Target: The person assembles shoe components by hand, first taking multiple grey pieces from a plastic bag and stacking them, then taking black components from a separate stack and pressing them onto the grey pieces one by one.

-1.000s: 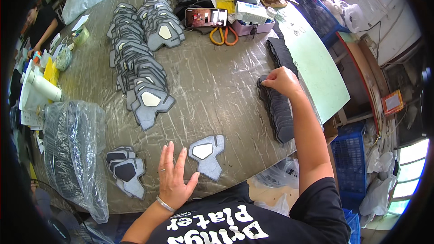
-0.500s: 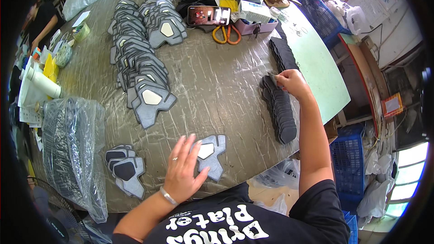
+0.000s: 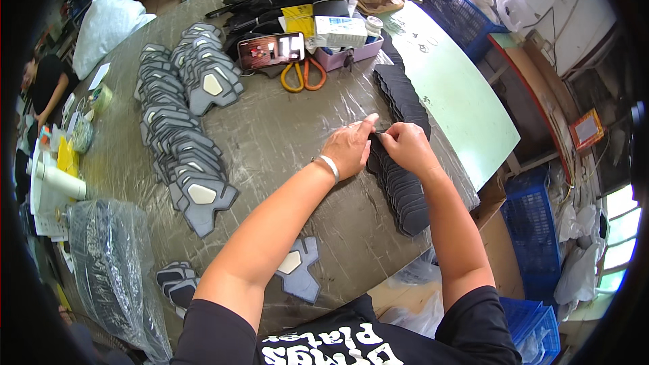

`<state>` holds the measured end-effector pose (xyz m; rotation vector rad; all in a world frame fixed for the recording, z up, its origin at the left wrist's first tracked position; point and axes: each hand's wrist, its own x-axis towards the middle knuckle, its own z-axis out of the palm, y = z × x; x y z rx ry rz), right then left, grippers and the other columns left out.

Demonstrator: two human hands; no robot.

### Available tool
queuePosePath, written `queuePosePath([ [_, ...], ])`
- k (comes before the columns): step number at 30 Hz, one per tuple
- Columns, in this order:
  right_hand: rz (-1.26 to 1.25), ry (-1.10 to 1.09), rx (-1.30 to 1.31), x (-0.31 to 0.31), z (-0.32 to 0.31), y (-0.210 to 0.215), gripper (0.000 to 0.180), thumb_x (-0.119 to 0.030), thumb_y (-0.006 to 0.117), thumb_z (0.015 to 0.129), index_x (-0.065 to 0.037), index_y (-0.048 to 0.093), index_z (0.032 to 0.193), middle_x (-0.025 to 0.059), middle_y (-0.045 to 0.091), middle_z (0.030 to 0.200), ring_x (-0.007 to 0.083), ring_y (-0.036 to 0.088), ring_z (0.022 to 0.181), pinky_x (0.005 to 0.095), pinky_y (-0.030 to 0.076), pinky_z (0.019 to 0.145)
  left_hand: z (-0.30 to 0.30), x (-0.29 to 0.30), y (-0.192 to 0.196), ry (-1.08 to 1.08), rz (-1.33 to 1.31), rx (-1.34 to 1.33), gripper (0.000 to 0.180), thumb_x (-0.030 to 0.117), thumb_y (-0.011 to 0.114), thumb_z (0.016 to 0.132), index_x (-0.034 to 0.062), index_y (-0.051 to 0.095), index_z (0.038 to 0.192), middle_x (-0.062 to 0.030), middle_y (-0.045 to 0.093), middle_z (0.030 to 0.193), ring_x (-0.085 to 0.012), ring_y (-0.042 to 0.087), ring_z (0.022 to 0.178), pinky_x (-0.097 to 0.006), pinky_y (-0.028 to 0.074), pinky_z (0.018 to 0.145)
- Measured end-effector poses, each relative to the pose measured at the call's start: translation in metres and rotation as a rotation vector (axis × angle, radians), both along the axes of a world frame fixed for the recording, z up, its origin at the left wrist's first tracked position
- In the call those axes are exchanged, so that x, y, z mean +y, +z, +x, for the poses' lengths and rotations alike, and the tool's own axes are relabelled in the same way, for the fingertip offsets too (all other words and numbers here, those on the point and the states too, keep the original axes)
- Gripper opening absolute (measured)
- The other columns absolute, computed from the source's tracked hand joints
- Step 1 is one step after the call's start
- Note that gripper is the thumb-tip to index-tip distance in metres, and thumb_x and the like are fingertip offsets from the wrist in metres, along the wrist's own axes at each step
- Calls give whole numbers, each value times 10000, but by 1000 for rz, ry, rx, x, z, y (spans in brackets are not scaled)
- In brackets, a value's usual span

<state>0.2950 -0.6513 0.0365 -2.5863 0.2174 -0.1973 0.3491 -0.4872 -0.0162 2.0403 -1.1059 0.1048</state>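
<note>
Black pieces (image 3: 407, 204), overlapped in rows, hands (image 3: 411, 150) together (right one pinching)

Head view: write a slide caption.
Left hand and right hand close together at a row of overlapping dark pieces, with rows of grey pieces farther left on the table.
</note>
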Motion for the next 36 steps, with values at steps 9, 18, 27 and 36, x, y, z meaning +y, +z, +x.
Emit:
queuePosePath([
  [9, 294, -157, -12, -15, 1, -16, 226, -171, 654, 750, 50, 699, 763, 164, 659, 646, 225, 642, 607, 352, 507, 620, -7, -10, -7, 87, -50, 32, 587, 18, 566, 820, 78, 355, 1365, -130, 672, 1059, -357, 654, 917, -446, 523, 816],
  [18, 525, -177, -67, -19, -2, -21, 197, -139, 655, 771, 52, 700, 754, 63, 642, 603, 77, 556, 571, 283, 456, 544, 13, -11, -1, 19, -84, -10, 309, 45, 602, 785, 58, 612, 1093, -124, 663, 990, -329, 638, 919, -433, 511, 838],
  [27, 472, -165, -68, -17, -5, -22, 205, -148, 657, 786, 51, 700, 765, 50, 644, 618, 72, 555, 572, 264, 448, 539, 21, -12, 9, -32, 28, -277, 149, 106, 682, 780, 74, 688, 925, -69, 681, 938, -251, 641, 930, -379, 484, 858],
  [36, 800, -284, -341, -24, -20, -41, 146, -107, 627, 911, 30, 679, 920, -26, 620, 769, 31, 513, 651, 198, 415, 579, 17, -11, -2, -37, 129, -364, 113, 53, 624, 796, 55, 679, 895, -80, 688, 906, -252, 659, 893, -354, 488, 836],
])
